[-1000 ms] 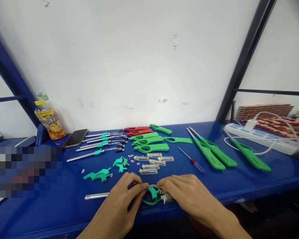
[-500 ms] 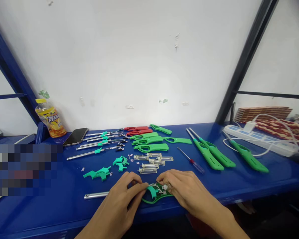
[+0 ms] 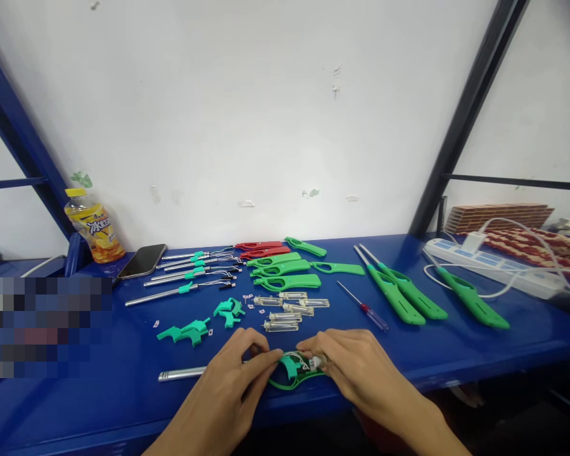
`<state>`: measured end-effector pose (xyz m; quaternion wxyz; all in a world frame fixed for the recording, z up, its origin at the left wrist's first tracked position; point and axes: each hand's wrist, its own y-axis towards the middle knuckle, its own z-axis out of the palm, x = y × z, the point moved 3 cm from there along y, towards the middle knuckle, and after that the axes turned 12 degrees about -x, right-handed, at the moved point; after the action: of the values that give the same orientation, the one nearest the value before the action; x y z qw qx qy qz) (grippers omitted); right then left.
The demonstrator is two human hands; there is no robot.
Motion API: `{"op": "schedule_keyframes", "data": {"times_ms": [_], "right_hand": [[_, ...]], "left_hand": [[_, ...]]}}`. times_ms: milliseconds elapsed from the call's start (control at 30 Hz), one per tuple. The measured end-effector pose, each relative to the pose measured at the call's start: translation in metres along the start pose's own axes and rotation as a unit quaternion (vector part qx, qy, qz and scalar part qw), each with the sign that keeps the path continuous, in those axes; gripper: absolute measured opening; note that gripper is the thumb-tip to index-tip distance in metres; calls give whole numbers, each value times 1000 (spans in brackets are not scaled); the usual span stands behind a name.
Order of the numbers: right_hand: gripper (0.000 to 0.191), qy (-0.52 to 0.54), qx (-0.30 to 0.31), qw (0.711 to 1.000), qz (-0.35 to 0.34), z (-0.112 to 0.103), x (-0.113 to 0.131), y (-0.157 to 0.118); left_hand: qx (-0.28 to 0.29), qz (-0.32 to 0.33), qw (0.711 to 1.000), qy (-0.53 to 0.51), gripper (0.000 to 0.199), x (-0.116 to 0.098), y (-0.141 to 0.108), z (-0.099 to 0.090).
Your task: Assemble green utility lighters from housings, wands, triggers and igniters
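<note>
Near the front edge of the blue table lies a green lighter shell [image 3: 285, 385], its inside facing up, with a teal trigger [image 3: 291, 367] and white wires in it. A metal tube [image 3: 182, 373] sticks out to the left, beyond my left hand [image 3: 237, 380]. That hand's fingers are closed on the shell's left end. My right hand [image 3: 354, 364] is closed round the right end, its fingertips at a small clear and white part [image 3: 317, 362]. The right end of the shell is hidden under the fingers.
Behind my hands lie clear tanks [image 3: 281, 326], teal triggers [image 3: 194, 332], metal tubes [image 3: 164, 294] and green shells [image 3: 292, 282]. A screwdriver [image 3: 373, 315], finished-looking green lighters [image 3: 399, 301] and a power strip [image 3: 498, 266] are right. A phone [image 3: 142, 261] and bottle [image 3: 95, 228] stand back left.
My right fingers have shifted slightly over the shell's right end, and the clear and white part sits a little lower. My left hand keeps its hold.
</note>
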<state>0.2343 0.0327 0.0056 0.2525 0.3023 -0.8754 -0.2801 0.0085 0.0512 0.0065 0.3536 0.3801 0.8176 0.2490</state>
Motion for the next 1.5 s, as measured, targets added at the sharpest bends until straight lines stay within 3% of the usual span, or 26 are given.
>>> {"op": "schedule_keyframes", "data": {"times_ms": [500, 767, 1000, 1200, 1500], "right_hand": [[31, -13, 3, 1000, 18, 1, 0, 0], [39, 47, -88, 995, -16, 6, 7, 15], [33, 56, -103, 993, -26, 6, 12, 18], [30, 129, -98, 986, 32, 5, 8, 16], [27, 127, -95, 987, -30, 4, 11, 13]], "left_hand": [[-32, 42, 999, 10, 28, -4, 7, -3], [-37, 50, 998, 1, 31, -4, 5, -4], [-46, 73, 996, 11, 36, -2, 4, -3], [-56, 80, 995, 5, 30, -3, 5, -5], [-57, 99, 993, 37, 23, -6, 3, -3]]}}
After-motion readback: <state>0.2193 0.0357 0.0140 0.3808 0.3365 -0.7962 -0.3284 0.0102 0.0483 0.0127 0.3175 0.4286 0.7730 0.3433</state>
